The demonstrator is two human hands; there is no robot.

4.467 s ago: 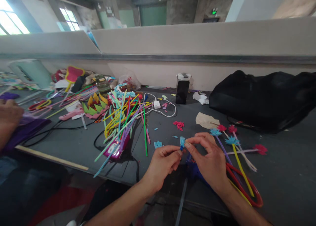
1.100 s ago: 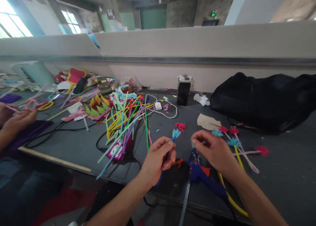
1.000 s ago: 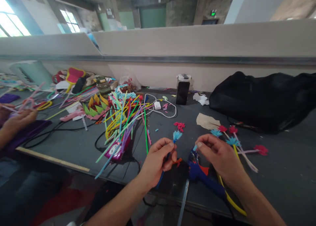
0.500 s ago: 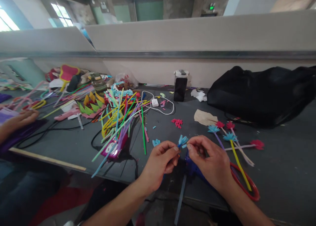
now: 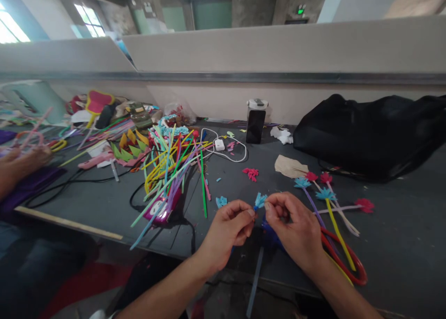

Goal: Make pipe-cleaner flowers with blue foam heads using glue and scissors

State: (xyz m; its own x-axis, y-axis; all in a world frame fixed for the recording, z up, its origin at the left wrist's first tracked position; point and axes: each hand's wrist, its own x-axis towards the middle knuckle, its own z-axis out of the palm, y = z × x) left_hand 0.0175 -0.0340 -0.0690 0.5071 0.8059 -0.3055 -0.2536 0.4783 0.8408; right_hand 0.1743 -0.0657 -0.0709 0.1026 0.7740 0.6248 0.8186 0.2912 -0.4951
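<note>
My left hand (image 5: 234, 230) is closed in a pinch on the short stem of a small blue pipe-cleaner flower (image 5: 259, 200). Light blue petals fan upward from its darker blue base. My right hand (image 5: 294, 228) has thumb and forefinger pressed together at the flower's right edge; whether a petal piece is between them is hidden. Under that hand lies a blue glue gun (image 5: 270, 233), partly covered, with a translucent glue stick (image 5: 255, 282) jutting past the table edge. Blue cut pieces (image 5: 221, 201) lie beyond my left hand, and red cut pieces (image 5: 251, 174) lie farther back.
Finished red and blue flowers (image 5: 326, 194) lie right, beside a red loop (image 5: 362, 270). A pipe-cleaner heap (image 5: 170, 165) covers a purple box (image 5: 162, 209) at left. A phone (image 5: 255, 126), black bag (image 5: 369, 135) and another person's hand (image 5: 29, 158) are around.
My right fingertips have moved in against the blue flower, where a small blue piece showed between them before. The other person's hand at left has shifted.
</note>
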